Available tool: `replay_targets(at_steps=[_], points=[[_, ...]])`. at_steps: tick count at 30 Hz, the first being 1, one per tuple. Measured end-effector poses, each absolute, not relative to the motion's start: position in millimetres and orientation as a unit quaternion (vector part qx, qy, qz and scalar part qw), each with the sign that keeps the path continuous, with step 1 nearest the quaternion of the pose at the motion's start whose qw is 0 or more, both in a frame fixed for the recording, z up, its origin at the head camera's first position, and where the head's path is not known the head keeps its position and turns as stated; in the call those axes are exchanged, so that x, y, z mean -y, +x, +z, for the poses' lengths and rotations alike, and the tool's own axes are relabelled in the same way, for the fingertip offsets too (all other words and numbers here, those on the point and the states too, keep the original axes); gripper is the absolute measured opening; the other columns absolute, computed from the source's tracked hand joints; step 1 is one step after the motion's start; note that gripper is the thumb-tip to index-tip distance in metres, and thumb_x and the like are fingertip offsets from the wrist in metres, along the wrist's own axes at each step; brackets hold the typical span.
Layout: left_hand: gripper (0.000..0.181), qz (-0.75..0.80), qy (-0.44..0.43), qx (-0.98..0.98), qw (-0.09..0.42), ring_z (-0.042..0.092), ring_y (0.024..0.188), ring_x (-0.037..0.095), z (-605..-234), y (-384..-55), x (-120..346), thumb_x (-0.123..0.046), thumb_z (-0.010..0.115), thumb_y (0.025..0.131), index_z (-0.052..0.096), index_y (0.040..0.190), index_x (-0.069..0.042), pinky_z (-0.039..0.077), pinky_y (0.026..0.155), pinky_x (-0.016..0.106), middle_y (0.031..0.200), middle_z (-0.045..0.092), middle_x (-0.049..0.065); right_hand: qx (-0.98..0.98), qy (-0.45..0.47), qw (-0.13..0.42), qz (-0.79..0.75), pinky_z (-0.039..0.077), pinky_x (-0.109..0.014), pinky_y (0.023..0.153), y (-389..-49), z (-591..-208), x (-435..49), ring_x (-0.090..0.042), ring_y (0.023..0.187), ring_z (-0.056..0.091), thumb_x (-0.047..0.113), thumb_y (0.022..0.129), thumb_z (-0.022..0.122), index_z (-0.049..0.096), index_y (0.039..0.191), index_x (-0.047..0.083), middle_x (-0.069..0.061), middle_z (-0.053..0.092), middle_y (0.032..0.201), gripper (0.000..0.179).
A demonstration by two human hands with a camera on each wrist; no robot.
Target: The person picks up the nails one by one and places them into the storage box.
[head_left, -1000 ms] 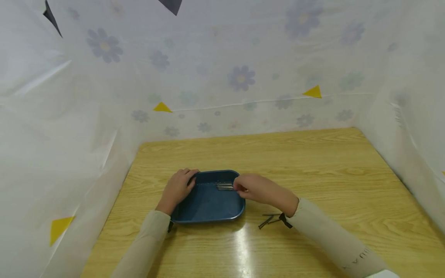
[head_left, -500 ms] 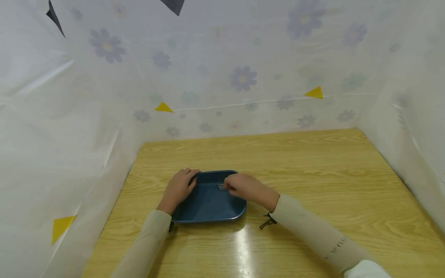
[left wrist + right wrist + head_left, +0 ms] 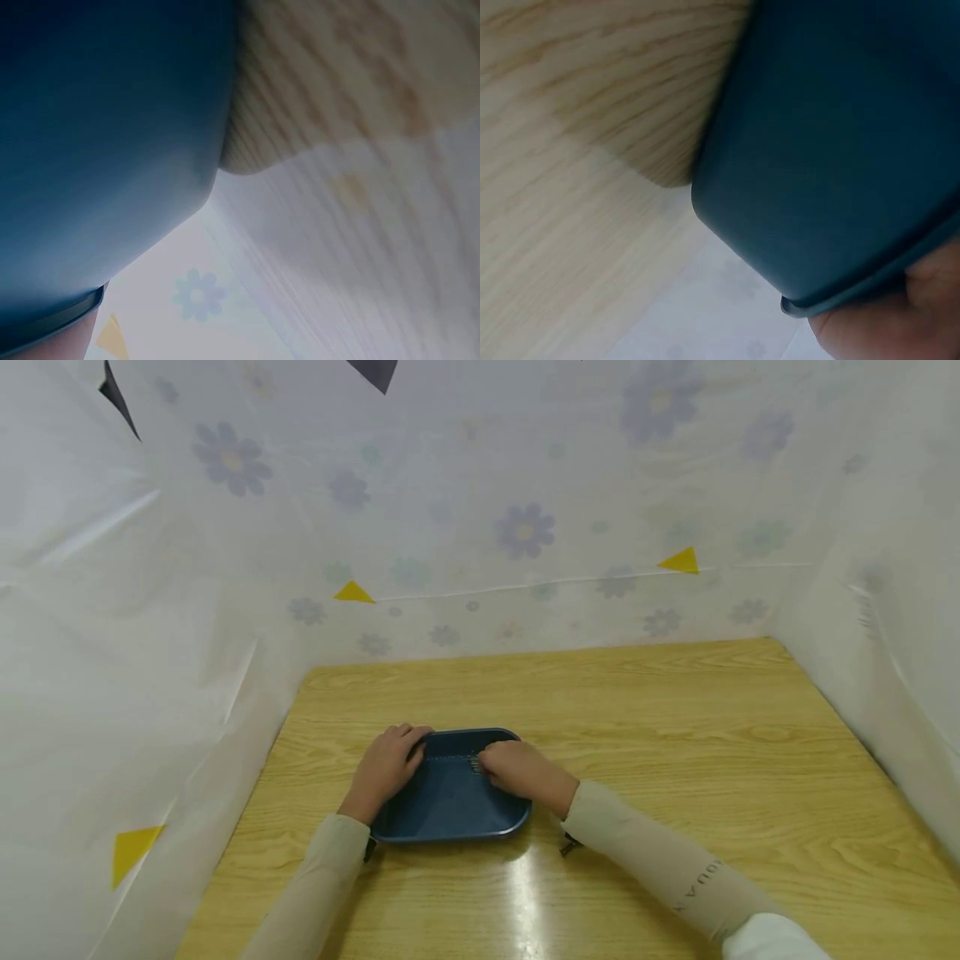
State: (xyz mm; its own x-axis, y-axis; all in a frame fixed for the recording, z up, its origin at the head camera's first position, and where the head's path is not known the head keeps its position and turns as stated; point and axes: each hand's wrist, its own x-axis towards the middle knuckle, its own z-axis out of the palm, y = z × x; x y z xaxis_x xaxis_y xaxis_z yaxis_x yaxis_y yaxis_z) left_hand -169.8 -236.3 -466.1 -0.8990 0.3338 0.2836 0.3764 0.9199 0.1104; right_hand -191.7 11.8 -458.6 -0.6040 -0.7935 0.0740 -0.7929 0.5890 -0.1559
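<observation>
A dark blue rectangular tray (image 3: 450,810) lies on the wooden table. My left hand (image 3: 384,768) grips its left rim near the far corner, thumb on the inner side. Along the far right inside the tray, several thin metal nails (image 3: 474,764) lie side by side in a row. Over their right ends my right hand (image 3: 517,770) reaches across the right rim, fingers curled and pinching at the row; the hand hides most of the nails. In the right wrist view, part of that hand (image 3: 885,330) shows above the tray's outer wall (image 3: 817,180).
Just right of the tray, a loose dark nail (image 3: 567,850) pokes out from under the right sleeve (image 3: 645,852). White sheeting with flowers (image 3: 525,531) hangs around the table's (image 3: 675,727) back and sides.
My right hand has moved left, from the tray's right rim to over the row of nails, covering more of them. Its sleeve now hides most of the loose nails. The left hand stays put.
</observation>
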Motion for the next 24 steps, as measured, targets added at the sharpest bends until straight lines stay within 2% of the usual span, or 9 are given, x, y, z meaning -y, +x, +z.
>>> replay_targets(at_steps=[4, 8, 19, 24], points=[[0.032, -0.079, -0.178, 0.973, 0.126, 0.059, 0.090, 0.022, -465.9, -169.7, 236.5, -0.020, 0.061, 0.095, 0.061, 0.127, -0.016, 0.051, 0.076, 0.040, 0.101, 0.064, 0.003, -0.897, -0.435, -0.021, -0.075, 0.047, -0.026, 0.058, -191.3, -462.0, -7.3, -0.012, 0.066, 0.056, 0.006, 0.091, 0.061, 0.066, 0.076, 0.015, 0.002, 0.061, 0.073, 0.019], [0.033, -0.084, -0.179, 0.972, 0.125, 0.059, 0.091, 0.022, -465.1, -169.3, 235.7, -0.020, 0.061, 0.095, 0.061, 0.127, -0.015, 0.050, 0.077, 0.040, 0.102, 0.064, 0.003, -0.903, -0.425, -0.029, -0.060, 0.048, -0.029, 0.057, -191.4, -465.8, -4.1, -0.014, 0.066, 0.058, 0.006, 0.090, 0.062, 0.065, 0.073, 0.016, 0.001, 0.061, 0.071, 0.020], [0.031, -0.084, -0.180, 0.971, 0.130, 0.059, 0.088, 0.021, -463.7, -167.9, 235.3, -0.021, 0.060, 0.095, 0.062, 0.127, -0.017, 0.050, 0.075, 0.039, 0.100, 0.064, 0.003, -0.908, -0.414, -0.048, -0.028, 0.051, -0.030, 0.063, -188.8, -469.0, -1.9, -0.016, 0.073, 0.060, 0.011, 0.092, 0.062, 0.071, 0.085, 0.016, 0.001, 0.063, 0.078, 0.013], [0.031, -0.086, -0.181, 0.971, 0.128, 0.059, 0.088, 0.021, -463.6, -167.6, 234.8, -0.021, 0.060, 0.095, 0.062, 0.126, -0.018, 0.051, 0.075, 0.039, 0.100, 0.064, 0.003, -0.907, -0.417, -0.057, -0.018, 0.051, -0.029, 0.062, -185.8, -465.1, -2.4, -0.015, 0.072, 0.060, 0.012, 0.092, 0.063, 0.070, 0.086, 0.016, 0.000, 0.063, 0.078, 0.010]])
